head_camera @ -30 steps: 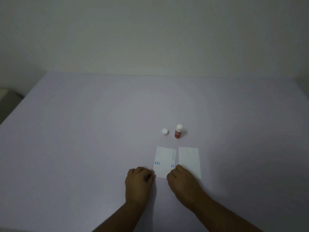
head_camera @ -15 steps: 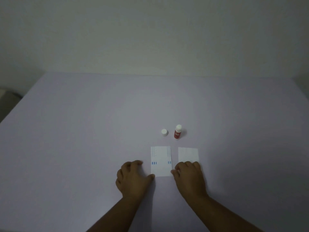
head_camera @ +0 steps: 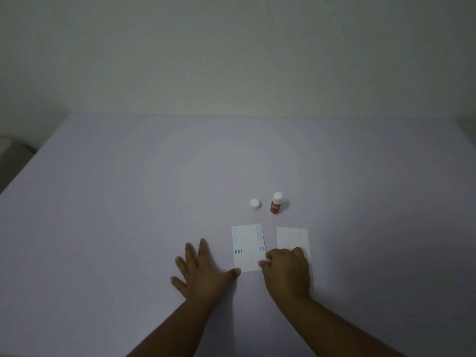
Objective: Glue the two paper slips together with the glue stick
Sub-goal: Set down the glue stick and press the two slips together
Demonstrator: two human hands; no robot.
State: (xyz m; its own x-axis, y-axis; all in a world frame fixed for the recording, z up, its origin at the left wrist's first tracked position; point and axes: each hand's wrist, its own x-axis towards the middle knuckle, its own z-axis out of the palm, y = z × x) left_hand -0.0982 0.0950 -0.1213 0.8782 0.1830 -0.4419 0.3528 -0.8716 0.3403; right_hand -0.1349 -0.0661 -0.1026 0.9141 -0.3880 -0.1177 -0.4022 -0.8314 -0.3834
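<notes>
Neither grip held anything: my left hand (head_camera: 203, 271) lay flat, right hand (head_camera: 286, 269) curled between both slips (head_camera: 248, 247); squaring up, uncapped glue stick (head_camera: 276, 206) due next

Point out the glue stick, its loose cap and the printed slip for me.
glue stick (head_camera: 275, 206): head view, red body.
cap (head_camera: 255, 203): head view, white top.
printed slip (head_camera: 247, 243): head view, blank middle.

Surface: your lilac table (head_camera: 128, 228).
On it: printed slip (head_camera: 247, 243), blank slip (head_camera: 292, 237), glue stick (head_camera: 276, 206) upright, white cap (head_camera: 255, 203).
</notes>
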